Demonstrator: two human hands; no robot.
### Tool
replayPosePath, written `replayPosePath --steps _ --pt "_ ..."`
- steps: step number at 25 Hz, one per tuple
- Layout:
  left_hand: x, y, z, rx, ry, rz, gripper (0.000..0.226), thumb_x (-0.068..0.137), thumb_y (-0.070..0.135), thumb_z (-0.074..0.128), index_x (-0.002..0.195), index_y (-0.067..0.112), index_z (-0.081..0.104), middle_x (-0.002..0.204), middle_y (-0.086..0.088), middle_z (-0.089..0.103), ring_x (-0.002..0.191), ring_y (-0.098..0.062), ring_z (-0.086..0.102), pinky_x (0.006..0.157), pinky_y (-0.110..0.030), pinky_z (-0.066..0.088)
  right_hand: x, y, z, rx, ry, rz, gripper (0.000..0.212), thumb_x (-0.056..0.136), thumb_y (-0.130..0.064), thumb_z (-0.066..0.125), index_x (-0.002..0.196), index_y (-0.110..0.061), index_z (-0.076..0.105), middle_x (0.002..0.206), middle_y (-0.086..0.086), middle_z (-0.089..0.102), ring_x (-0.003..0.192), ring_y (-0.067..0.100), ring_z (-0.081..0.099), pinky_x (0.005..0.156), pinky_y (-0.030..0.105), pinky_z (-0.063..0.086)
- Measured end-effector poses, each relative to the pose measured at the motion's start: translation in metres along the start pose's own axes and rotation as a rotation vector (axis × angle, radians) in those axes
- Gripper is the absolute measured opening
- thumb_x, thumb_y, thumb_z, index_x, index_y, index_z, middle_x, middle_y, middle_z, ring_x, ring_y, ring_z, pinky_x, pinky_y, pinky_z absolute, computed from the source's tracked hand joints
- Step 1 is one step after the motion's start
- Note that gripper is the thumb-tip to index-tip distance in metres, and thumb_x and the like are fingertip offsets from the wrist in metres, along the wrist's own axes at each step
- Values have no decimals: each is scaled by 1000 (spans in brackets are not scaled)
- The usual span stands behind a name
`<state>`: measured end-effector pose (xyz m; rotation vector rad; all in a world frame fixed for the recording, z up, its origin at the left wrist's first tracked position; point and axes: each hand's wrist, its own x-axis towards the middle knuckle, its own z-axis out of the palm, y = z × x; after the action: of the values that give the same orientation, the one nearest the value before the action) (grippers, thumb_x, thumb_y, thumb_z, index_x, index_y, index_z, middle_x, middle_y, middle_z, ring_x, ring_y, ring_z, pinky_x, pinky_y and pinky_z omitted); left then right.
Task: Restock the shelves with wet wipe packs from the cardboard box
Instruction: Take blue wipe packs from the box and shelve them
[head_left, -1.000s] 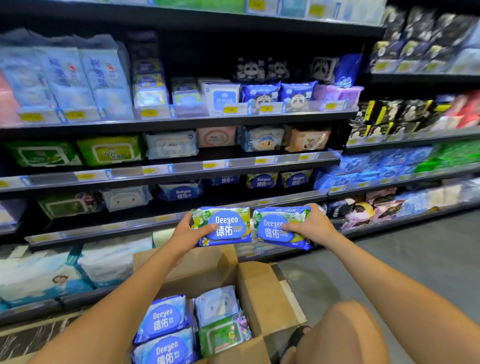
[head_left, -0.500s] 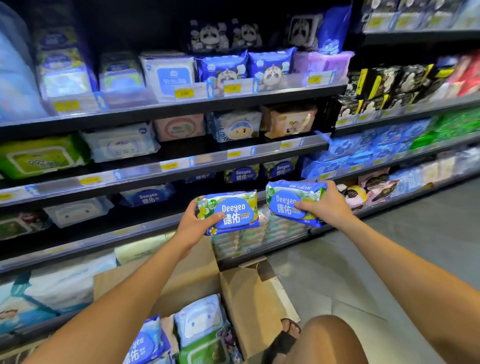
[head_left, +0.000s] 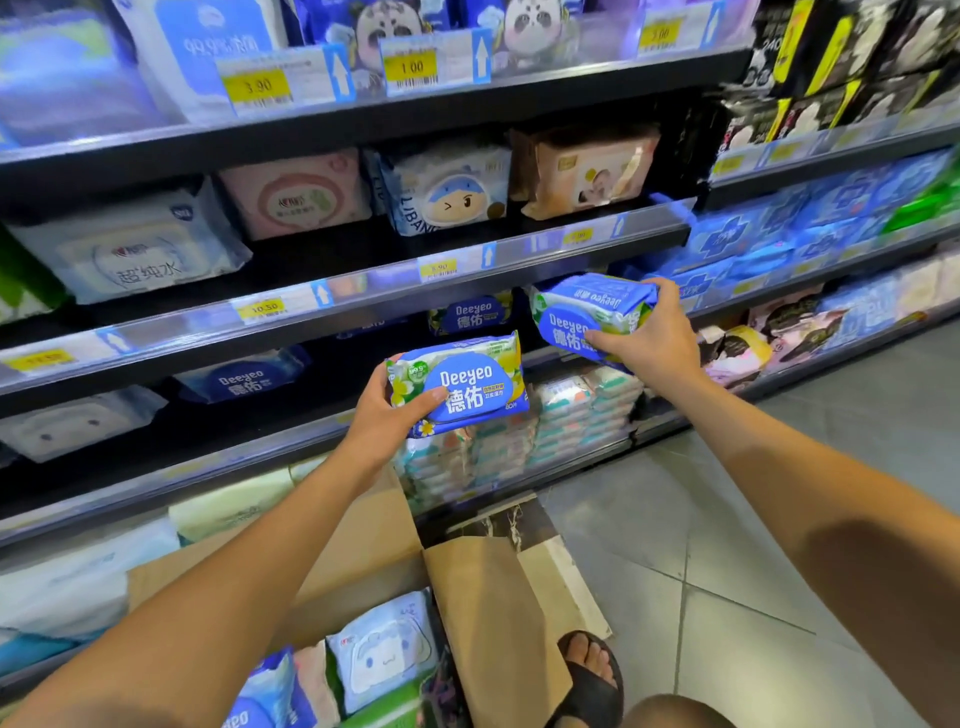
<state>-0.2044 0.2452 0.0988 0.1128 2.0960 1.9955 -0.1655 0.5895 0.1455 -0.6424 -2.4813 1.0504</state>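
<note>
Mid-task, I'd say: two packs are up, neither shelved yet. The left hand (head_left: 382, 421) grips a blue soft-plastic Deeyeo wet wipe pack (head_left: 460, 384) w/ flower print, thumb across its front. It's held in the air in front of the shelves, above the open brown cardboard box (head_left: 363, 540). The right hand (head_left: 652, 343) clasps a second blue Deeyeo pack (head_left: 582, 312) by its right end, at the mouth of the dark metal shelf (head_left: 260, 447), just beside a matching shelved Deeyeo pack (head_left: 472, 314).

Left to do: seat both, then go back for more. The box holds several others, e.g. a white-and-blue cartoon-face pack (head_left: 384, 652). Total count can't be told, as the box runs off frame. The shelf row shows dark gaps, so there's prob. room.

Orientation: the left pack's long axis runs left-right, rising slightly to the right, w/ the printed face toward the camera and text upright. The right pack's long axis is also roughly left-right, dipping toward the right hand. Its label faces the camera, its upper side shows upside-down print, and its back is toward the shelf opening.
</note>
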Motion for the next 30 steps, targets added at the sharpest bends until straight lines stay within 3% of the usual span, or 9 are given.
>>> replayPosePath --steps 4,8,12,15,18,23,27,30 --pt "10 -8 -2 2 3 -7 65 81 27 85 137 22 53 117 0 77 101 -19 78 79 -32 64 25 1 19 59 -57 -25 92 69 -42 95 137 -18 38 110 -3 58 99 22 58 79 35 44" --pt "17 -16 -6 -2 21 -10 73 72 33 86 137 21 54 116 1 78 102 -20 77 81 -35 64 46 3 29 126 -85 -11 91 71 -39 94 142 -14 42 122 3 55 113 26 57 87 32 42" --pt "22 -21 -7 -27 26 -8 69 74 31 85 135 21 55 115 1 78 102 -20 77 81 -35 64 68 5 33 -91 -113 25 118 70 -69 82 161 -20 24 158 11 37 144 37 37 113 54 39" --pt "26 -23 -7 -33 30 -13 72 72 33 86 136 20 55 117 -1 78 103 -22 77 86 -41 63 69 7 29 -237 -128 61 131 69 -78 77 165 -18 11 163 10 36 151 38 29 115 61 31" --pt "28 -27 -6 -47 29 -6 71 72 32 86 135 20 55 118 -2 78 104 -23 77 89 -44 62 63 19 31 -346 -161 93 139 62 -83 76 164 -23 4 163 9 36 149 40 32 111 62 34" --pt "30 -29 -7 -50 30 -4 67 73 30 87 132 21 57 118 -3 78 105 -24 76 95 -47 60 74 21 36 -473 -67 10 103 62 -86 73 136 -19 48 131 9 62 125 38 57 96 54 46" --pt "33 -27 -7 -61 36 5 66 68 32 88 127 24 59 119 -3 78 106 -25 76 97 -48 59 81 33 45 -311 -6 -13 69 75 -59 85 119 -17 52 119 7 64 109 37 62 78 47 50" --pt "35 -27 -4 -59 32 9 60 71 31 87 124 25 60 118 -3 78 104 -23 77 97 -49 59 79 40 55 -131 52 35 69 84 -36 85 137 -8 50 139 14 50 118 36 58 88 46 47"
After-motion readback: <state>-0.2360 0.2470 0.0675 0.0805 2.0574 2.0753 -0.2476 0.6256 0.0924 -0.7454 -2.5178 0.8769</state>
